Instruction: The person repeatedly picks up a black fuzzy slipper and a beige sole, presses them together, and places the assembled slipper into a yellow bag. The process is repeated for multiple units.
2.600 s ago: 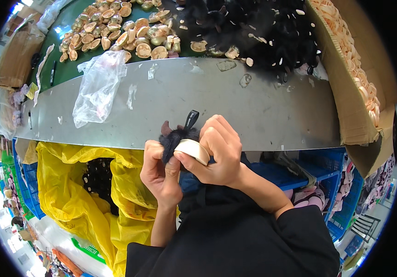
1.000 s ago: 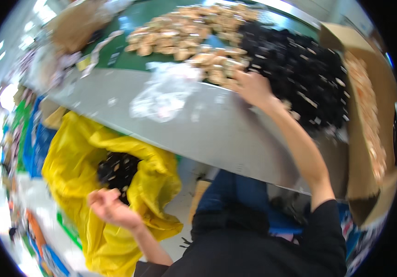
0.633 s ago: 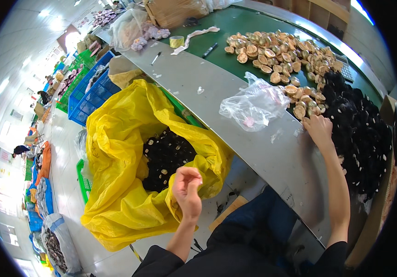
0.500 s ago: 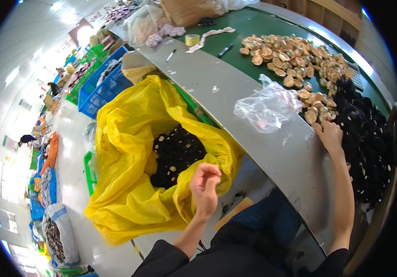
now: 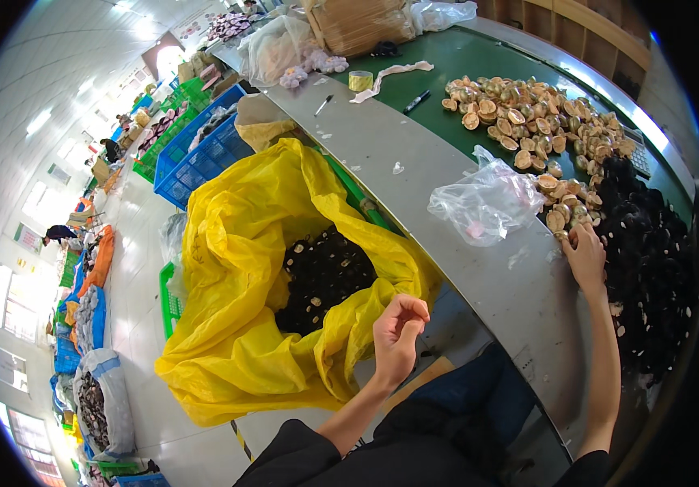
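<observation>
My right hand (image 5: 586,258) reaches over the table to the near edge of a pile of tan and gold, hollow half-round pieces (image 5: 556,138). Its bent fingertips close on one small tan half-round piece (image 5: 561,235). Beside that hand, on its right, lies a heap of black, fluffy pieces with pale spots (image 5: 650,268). My left hand (image 5: 399,337) hovers between the table edge and a wide-mouthed yellow bag (image 5: 236,243). Its fingers are curled in with the thumb against them, hiding whatever may be inside. Similar black, pale-spotted pieces (image 5: 329,276) lie in the bag.
A crumpled clear plastic bag (image 5: 487,201) lies on the grey table border (image 5: 439,158). Farther back are a tape roll (image 5: 360,80), a dark marker (image 5: 417,101) and a wrapped carton (image 5: 358,28). A blue crate (image 5: 199,154) stands behind the yellow bag.
The whole view has shifted slightly. My left hand has moved right, away from the yellow bag's rim, still curled. My right hand stays at the pile's edge, its fingers bent more tightly.
</observation>
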